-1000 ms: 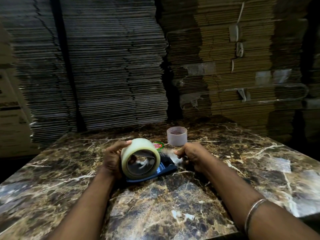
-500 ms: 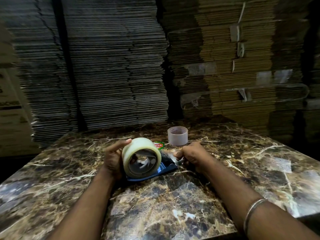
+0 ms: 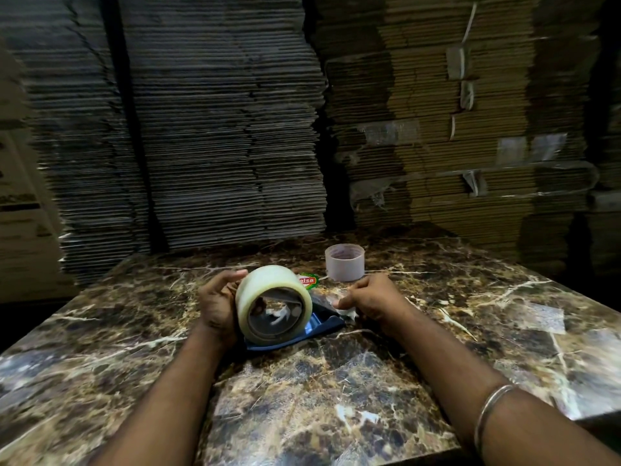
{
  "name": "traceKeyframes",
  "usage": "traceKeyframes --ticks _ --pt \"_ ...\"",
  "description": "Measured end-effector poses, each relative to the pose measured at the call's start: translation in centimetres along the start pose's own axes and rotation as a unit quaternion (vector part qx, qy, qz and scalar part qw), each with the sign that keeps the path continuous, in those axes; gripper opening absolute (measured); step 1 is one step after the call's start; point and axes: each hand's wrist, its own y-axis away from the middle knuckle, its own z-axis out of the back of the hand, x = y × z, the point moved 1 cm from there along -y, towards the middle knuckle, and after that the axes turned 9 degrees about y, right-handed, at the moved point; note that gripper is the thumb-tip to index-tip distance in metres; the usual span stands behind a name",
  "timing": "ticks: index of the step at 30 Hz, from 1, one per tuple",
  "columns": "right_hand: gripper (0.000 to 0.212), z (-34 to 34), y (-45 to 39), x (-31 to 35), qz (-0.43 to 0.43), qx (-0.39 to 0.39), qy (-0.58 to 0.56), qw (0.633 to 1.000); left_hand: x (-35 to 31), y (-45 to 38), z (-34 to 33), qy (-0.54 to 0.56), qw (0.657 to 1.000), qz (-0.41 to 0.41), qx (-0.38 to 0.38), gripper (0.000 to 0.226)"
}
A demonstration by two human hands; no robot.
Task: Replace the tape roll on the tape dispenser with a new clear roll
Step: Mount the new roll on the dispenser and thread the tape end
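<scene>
A full clear tape roll [image 3: 268, 287] stands on edge on the blue tape dispenser [image 3: 322, 326], which lies on the marbled table [image 3: 336, 391]. My left hand [image 3: 216, 306] cups the roll from its left side. My right hand [image 3: 369, 297] pinches the loose clear tape end at the dispenser's front, just right of the roll. An empty pale tape core [image 3: 344, 262] stands upright on the table behind my right hand. A red and green label [image 3: 307, 280] shows behind the roll.
Tall stacks of flattened cardboard [image 3: 218, 129] rise right behind the table's far edge, brown ones [image 3: 453, 146] at the right. A patch of clear tape [image 3: 541, 317] is stuck on the tabletop at the right. The near table edge runs across the lower right.
My right hand has shifted a little to the right with the tape end. The roll and my left hand stay almost where they were.
</scene>
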Motion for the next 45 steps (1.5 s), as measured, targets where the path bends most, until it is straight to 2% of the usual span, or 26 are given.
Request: traceKeyframes --ticks 6,9,12,14,18,23,24,26,29,32,35,38,40,42,44,45 --pt "0.036 0.0 0.1 -0.2 0.017 0.001 -0.006 1.000 -0.1 0.0 -0.1 0.015 0.999 0.010 0.032 0.030" --pt "0.032 -0.2 -0.2 -0.4 0.023 -0.005 0.001 1.000 0.1 -0.6 0.4 -0.003 1.000 -0.004 0.024 0.041" --pt "0.019 -0.5 0.0 -0.4 0.039 -0.012 0.029 0.999 0.1 -0.6 0.3 -0.001 1.000 -0.015 0.021 0.026" --pt "0.016 -0.5 0.0 -0.2 0.049 -0.007 0.040 0.998 0.0 -0.3 -0.2 0.010 0.999 -0.022 0.025 0.024" --pt "0.020 -0.1 0.3 0.4 0.061 0.032 0.044 0.997 -0.1 -0.1 -0.3 0.030 0.999 -0.039 0.014 0.034" --pt "0.031 0.6 1.0 0.9 0.082 0.114 0.057 0.988 -0.1 -0.7 0.2 0.051 0.997 -0.058 -0.011 0.015" --pt "0.033 0.7 1.0 1.0 0.086 0.124 0.054 0.987 0.1 -1.2 0.6 0.068 0.995 -0.068 -0.018 0.025" --pt "0.027 0.6 0.8 1.1 0.112 0.105 0.029 0.988 0.3 -1.8 0.9 0.085 0.993 -0.084 -0.024 0.047" --pt "0.007 0.4 0.8 1.2 0.204 0.015 0.042 0.978 0.2 -2.1 0.9 0.074 0.994 -0.080 -0.023 0.039" --pt "0.052 0.3 1.8 1.1 0.269 0.057 0.121 0.954 0.3 -2.3 1.3 0.042 0.996 -0.077 -0.019 0.039" --pt "0.062 0.0 2.2 0.7 0.277 0.133 0.186 0.933 0.4 -1.9 1.1 0.041 0.996 -0.078 -0.030 0.037" --pt "0.071 -0.2 2.0 0.4 0.297 0.123 0.239 0.916 0.7 -1.3 1.0 0.046 0.995 -0.076 -0.043 0.046" --pt "0.069 -0.3 2.1 0.6 0.296 0.115 0.240 0.918 0.7 -1.0 1.4 0.003 0.991 -0.127 -0.046 0.047" --pt "0.063 -0.4 2.2 0.6 0.296 0.110 0.232 0.920 0.3 -0.3 2.1 -0.120 0.976 -0.176 -0.049 0.048" --pt "0.058 -0.4 2.2 0.6 0.299 0.114 0.229 0.919 -0.4 1.0 2.8 -0.187 0.972 -0.135 -0.044 0.043" --pt "0.055 -0.5 2.1 0.7 0.296 0.120 0.221 0.922 -0.7 1.6 3.3 -0.198 0.975 -0.101 -0.019 0.041"
